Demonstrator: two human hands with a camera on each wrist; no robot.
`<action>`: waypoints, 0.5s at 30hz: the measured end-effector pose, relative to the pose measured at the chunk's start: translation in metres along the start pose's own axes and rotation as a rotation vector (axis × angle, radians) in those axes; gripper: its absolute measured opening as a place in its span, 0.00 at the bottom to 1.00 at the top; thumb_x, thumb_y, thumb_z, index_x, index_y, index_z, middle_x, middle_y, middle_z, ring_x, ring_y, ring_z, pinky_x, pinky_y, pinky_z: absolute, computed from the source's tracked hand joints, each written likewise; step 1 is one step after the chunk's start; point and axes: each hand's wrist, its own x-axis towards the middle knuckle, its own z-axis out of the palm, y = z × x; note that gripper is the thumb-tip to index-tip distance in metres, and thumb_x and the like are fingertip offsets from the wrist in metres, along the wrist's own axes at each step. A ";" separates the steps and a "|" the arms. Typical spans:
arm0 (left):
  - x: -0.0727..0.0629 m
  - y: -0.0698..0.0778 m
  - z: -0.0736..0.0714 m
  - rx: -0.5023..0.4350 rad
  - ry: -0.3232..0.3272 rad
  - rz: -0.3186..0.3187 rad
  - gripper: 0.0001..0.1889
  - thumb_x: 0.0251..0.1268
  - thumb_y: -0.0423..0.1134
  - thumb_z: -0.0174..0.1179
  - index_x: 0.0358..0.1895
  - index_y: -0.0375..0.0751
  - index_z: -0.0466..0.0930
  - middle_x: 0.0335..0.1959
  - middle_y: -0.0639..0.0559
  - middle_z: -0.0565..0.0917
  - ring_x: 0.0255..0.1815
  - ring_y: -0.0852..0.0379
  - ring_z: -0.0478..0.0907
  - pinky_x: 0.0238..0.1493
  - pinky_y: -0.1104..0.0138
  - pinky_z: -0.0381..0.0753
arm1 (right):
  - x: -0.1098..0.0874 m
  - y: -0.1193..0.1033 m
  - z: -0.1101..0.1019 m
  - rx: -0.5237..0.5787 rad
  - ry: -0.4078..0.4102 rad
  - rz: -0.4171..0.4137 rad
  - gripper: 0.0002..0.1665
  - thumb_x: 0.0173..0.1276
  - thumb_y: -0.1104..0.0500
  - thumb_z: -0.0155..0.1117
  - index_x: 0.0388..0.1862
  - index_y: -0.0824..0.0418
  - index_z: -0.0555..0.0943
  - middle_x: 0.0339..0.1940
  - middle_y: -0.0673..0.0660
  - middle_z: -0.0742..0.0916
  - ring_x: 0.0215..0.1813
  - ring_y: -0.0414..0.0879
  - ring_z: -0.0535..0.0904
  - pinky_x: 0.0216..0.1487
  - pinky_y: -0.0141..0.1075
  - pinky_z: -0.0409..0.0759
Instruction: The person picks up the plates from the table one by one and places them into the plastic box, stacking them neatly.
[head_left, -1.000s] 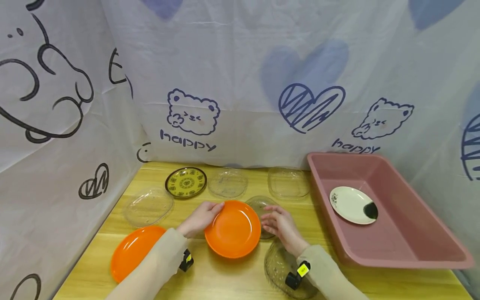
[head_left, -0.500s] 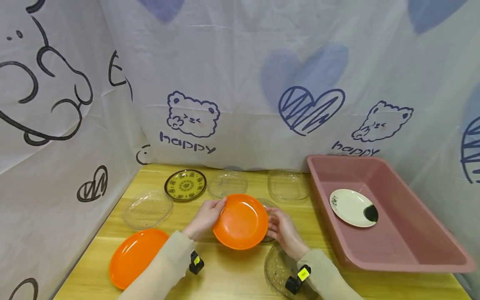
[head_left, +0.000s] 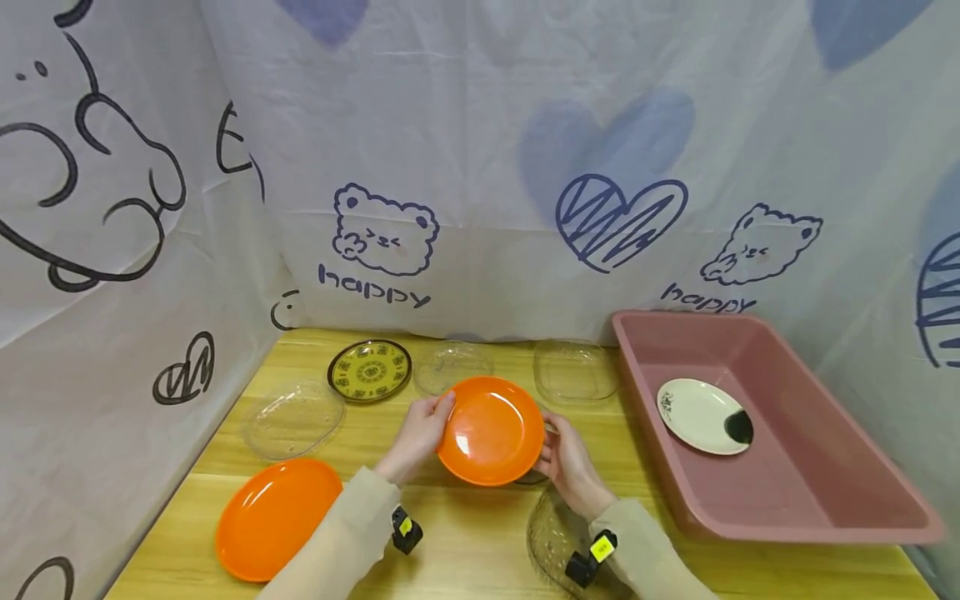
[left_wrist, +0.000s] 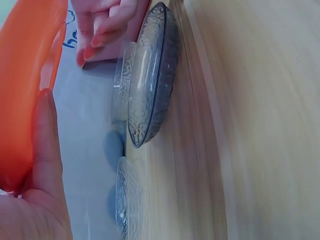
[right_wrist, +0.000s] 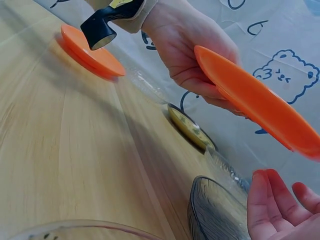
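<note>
My left hand [head_left: 417,435] grips a round orange plate [head_left: 491,430] by its left rim, thumb on top and fingers underneath. Raised above the table, the plate tilts toward me. At its right rim is my right hand [head_left: 573,467]; in the right wrist view its loosely bent fingers [right_wrist: 272,200] lie below the plate, apart from its underside. Whether the right thumb touches the rim cannot be told. Under the plate, a dark clear glass dish [left_wrist: 152,80] is mostly hidden in the head view. A ribbed glass dish [head_left: 551,533] sits below my right wrist.
A second orange plate [head_left: 273,521] lies at left. Clear dishes [head_left: 294,419] [head_left: 453,367] [head_left: 575,369] and a patterned yellow-brown plate [head_left: 370,371] line the wooden table's back and left. At right, a pink basin [head_left: 795,492] holds a white oval plate [head_left: 701,414].
The held orange plate has moved right and slightly up with my left hand. My right hand stays nearly in place, and the plate's right rim has come up to its fingers.
</note>
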 end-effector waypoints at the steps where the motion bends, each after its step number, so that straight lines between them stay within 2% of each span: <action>1: 0.000 0.000 0.001 -0.008 0.006 -0.002 0.22 0.83 0.44 0.45 0.47 0.26 0.82 0.25 0.46 0.85 0.20 0.62 0.80 0.22 0.70 0.83 | 0.000 0.000 0.001 0.008 0.002 -0.004 0.18 0.80 0.52 0.37 0.50 0.56 0.75 0.29 0.45 0.85 0.33 0.37 0.83 0.36 0.32 0.84; 4: -0.001 -0.001 0.004 -0.032 0.016 -0.012 0.23 0.83 0.45 0.45 0.47 0.26 0.82 0.25 0.47 0.85 0.20 0.63 0.80 0.22 0.71 0.83 | -0.001 0.001 0.003 0.032 0.005 -0.013 0.18 0.80 0.51 0.38 0.50 0.55 0.76 0.31 0.45 0.86 0.34 0.38 0.83 0.38 0.33 0.84; 8: -0.002 -0.002 0.007 -0.060 0.005 -0.027 0.23 0.83 0.46 0.44 0.50 0.27 0.81 0.25 0.48 0.85 0.20 0.62 0.81 0.23 0.70 0.84 | -0.002 0.003 0.003 0.029 -0.001 -0.029 0.23 0.82 0.48 0.37 0.58 0.58 0.75 0.36 0.45 0.88 0.38 0.39 0.86 0.41 0.36 0.86; 15: -0.001 -0.001 0.011 -0.058 0.010 0.001 0.23 0.84 0.44 0.42 0.58 0.27 0.79 0.26 0.48 0.85 0.21 0.63 0.81 0.25 0.71 0.83 | -0.004 0.002 0.004 0.027 -0.037 -0.035 0.31 0.83 0.44 0.36 0.70 0.64 0.67 0.47 0.46 0.86 0.48 0.38 0.85 0.49 0.37 0.85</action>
